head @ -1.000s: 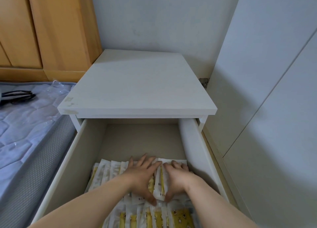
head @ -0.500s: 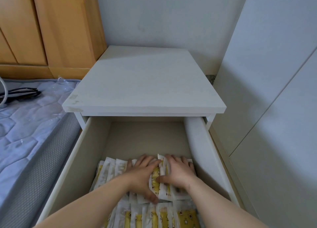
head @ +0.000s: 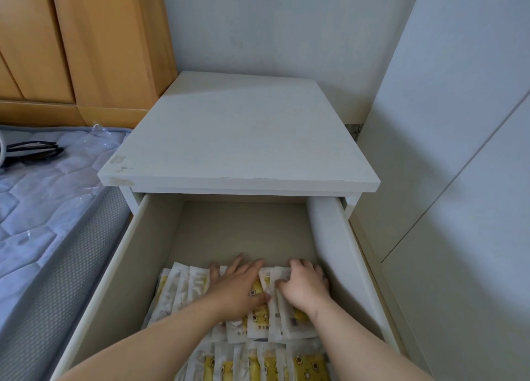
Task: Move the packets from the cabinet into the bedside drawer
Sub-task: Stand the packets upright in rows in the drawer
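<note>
Now, drawer: the drawer (head: 120,266) of the bedside stand (head: 238,140) is pulled well out toward the person, and both forearms reach into it.
Packets: white and yellow packets (head: 259,320) lie inside the drawer, on the near part of its floor. They overlap in two rows, a back row (head: 183,286) under the hands and a front row (head: 266,363) at the bottom edge of the view.
Left grip: the left grip (head: 238,289) lies palm down on the back row. Its fingers are straight and spread, and its thumb presses on a packet; it clasps nothing.
Right grip: the right grip (head: 305,287) sits just beside the left one, near the drawer's right wall. Its fingers curl over the far edge of several packets and its thumb lies on their near face, so it holds them pinched.
Thumbs: the two thumbs come very close together over the middle of the back row.
Bed: a blue quilted mattress (head: 43,194) lies to the left of the stand. A black thing (head: 31,150) rests on it, too small to make out.
Surroundings: wooden cupboard doors (head: 71,36) stand behind the bed, and white wardrobe doors (head: 459,180) fill the right side.
</note>
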`<state>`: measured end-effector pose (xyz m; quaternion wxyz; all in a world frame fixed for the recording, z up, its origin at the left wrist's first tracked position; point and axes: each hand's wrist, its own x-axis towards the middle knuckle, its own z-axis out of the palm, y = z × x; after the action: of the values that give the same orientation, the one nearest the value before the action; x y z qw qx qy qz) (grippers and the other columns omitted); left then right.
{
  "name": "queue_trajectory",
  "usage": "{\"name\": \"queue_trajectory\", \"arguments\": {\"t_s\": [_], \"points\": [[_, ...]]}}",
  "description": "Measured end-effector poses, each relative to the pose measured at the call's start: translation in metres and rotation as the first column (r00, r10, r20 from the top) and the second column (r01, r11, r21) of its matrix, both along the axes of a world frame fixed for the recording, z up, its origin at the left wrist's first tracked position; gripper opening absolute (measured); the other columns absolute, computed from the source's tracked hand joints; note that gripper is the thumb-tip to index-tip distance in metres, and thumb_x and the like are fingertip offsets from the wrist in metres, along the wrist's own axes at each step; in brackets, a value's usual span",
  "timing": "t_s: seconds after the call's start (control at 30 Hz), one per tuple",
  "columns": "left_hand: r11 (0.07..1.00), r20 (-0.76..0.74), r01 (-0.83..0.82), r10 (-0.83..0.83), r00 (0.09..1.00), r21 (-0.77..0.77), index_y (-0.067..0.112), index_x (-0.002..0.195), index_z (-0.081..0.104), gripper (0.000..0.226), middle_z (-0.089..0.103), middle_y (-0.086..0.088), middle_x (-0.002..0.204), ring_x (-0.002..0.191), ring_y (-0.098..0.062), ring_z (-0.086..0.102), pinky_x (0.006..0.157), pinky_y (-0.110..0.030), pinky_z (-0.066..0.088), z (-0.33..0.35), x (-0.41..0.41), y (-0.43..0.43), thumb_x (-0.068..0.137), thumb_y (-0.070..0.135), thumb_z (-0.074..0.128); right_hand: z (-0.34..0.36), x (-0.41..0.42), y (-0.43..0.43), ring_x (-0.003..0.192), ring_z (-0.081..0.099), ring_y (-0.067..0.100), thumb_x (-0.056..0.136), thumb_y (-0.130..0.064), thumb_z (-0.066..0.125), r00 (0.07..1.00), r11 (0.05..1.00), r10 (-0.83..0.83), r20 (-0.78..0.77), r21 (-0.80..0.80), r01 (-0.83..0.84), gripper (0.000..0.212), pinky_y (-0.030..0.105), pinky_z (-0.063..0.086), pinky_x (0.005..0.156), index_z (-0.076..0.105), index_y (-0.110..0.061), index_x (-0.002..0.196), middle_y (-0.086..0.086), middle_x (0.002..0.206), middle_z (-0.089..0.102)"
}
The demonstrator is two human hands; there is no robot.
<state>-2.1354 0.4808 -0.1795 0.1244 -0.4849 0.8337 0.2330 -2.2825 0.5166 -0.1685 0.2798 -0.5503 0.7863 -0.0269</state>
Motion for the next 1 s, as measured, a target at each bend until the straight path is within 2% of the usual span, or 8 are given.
{"name": "queue_trajectory", "arguments": {"t_s": [0.17, 0.23, 0.3, 0.37, 0.53, 0.73, 0.87, 1.0], "points": [[0.996, -0.045, -0.014, 0.010, 0.999, -0.085, 0.034, 0.146, 0.023, 0.053, 0.026, 0.006, 0.155, 0.147, -0.014, 0.001, 0.109, -0.063, -0.010, 0.001, -0.014, 0.000, 0.097, 0.034, 0.042, 0.006, -0.002, 0.001, 0.136, 0.026, 0.030, 0.093, -0.034, 0.042, 0.999, 0.998, -0.029, 0.017, 0.057, 0.028, 0.052, 0.042, 0.024, 0.111, 0.032, -0.020, 0.143, 0.006, 0.148, 0.031], [0.991, -0.111, -0.091, 0.079, 0.991, -0.100, 0.034, 0.142, 0.033, 0.046, 0.037, 0.006, 0.149, 0.143, -0.013, 0.020, 0.111, -0.060, -0.005, 0.001, -0.019, 0.000, 0.097, 0.026, 0.042, 0.007, -0.004, 0.002, 0.135, 0.027, 0.030, 0.093, -0.030, 0.042, 0.998, 0.996, -0.060, 0.036, 0.062, 0.057, 0.050, 0.041, 0.027, 0.110, 0.033, -0.019, 0.142, 0.006, 0.148, 0.032], [0.970, -0.194, -0.218, 0.195, 0.961, -0.105, 0.035, 0.131, 0.048, 0.035, 0.055, 0.009, 0.133, 0.129, -0.012, 0.044, 0.115, -0.053, 0.002, 0.000, -0.022, 0.001, 0.098, 0.025, 0.042, 0.006, -0.004, 0.003, 0.135, 0.026, 0.030, 0.093, -0.028, 0.042, 0.998, 0.996, -0.056, 0.038, 0.073, 0.053, 0.049, 0.040, 0.028, 0.109, 0.034, -0.019, 0.141, 0.005, 0.147, 0.032], [0.942, -0.261, -0.319, 0.285, 0.922, -0.100, 0.035, 0.117, 0.059, 0.027, 0.065, 0.012, 0.117, 0.113, -0.011, 0.057, 0.116, -0.043, 0.012, -0.003, -0.022, 0.001, 0.098, 0.027, 0.042, 0.005, -0.002, 0.006, 0.135, 0.026, 0.029, 0.093, -0.029, 0.044, 0.997, 0.996, -0.053, 0.050, 0.077, 0.049, 0.050, 0.040, 0.028, 0.109, 0.034, -0.020, 0.141, 0.004, 0.148, 0.032], [0.934, -0.324, -0.351, 0.312, 0.893, -0.069, 0.028, 0.107, 0.068, 0.026, 0.069, 0.007, 0.110, 0.102, -0.015, 0.062, 0.088, -0.026, 0.047, -0.003, -0.018, -0.012, 0.096, 0.019, 0.046, 0.008, 0.000, 0.007, 0.139, 0.020, 0.029, 0.085, -0.033, 0.060, 0.996, 0.996, 0.020, 0.090, 0.084, -0.027, 0.068, 0.039, 0.027, 0.113, 0.031, -0.020, 0.144, 0.003, 0.149, 0.029], [0.944, -0.300, -0.324, 0.294, 0.908, -0.057, 0.032, 0.103, 0.067, 0.023, 0.069, 0.009, 0.104, 0.091, -0.013, 0.063, 0.079, -0.029, 0.053, -0.008, -0.016, -0.018, 0.096, 0.021, 0.047, 0.005, -0.001, 0.009, 0.138, 0.025, 0.026, 0.085, -0.026, 0.063, 0.986, 0.996, 0.081, 0.148, 0.028, -0.086, 0.068, 0.033, 0.027, 0.112, 0.032, -0.021, 0.145, 0.005, 0.148, 0.030], [0.961, -0.289, -0.273, 0.247, 0.925, -0.051, 0.033, 0.104, 0.066, 0.025, 0.068, 0.011, 0.106, 0.092, -0.010, 0.063, 0.079, -0.027, 0.052, -0.010, -0.019, -0.014, 0.097, 0.022, 0.045, 0.002, -0.007, 0.014, 0.140, 0.020, 0.029, 0.092, -0.032, 0.053, 0.998, 0.997, 0.063, -0.028, 0.056, -0.061, 0.056, 0.041, 0.026, 0.112, 0.033, -0.022, 0.143, 0.003, 0.151, 0.028], [0.971, -0.289, -0.237, 0.232, 0.929, 0.016, 0.029, 0.114, 0.064, 0.030, 0.064, 0.009, 0.118, 0.102, -0.011, 0.060, 0.086, -0.027, 0.050, -0.007, -0.016, -0.015, 0.099, 0.019, 0.040, 0.004, -0.006, 0.010, 0.134, 0.028, 0.030, 0.092, -0.030, 0.052, 0.982, 0.989, 0.120, -0.146, 0.108, -0.104, 0.050, 0.040, 0.033, 0.105, 0.038, -0.020, 0.139, 0.006, 0.144, 0.038]]}}
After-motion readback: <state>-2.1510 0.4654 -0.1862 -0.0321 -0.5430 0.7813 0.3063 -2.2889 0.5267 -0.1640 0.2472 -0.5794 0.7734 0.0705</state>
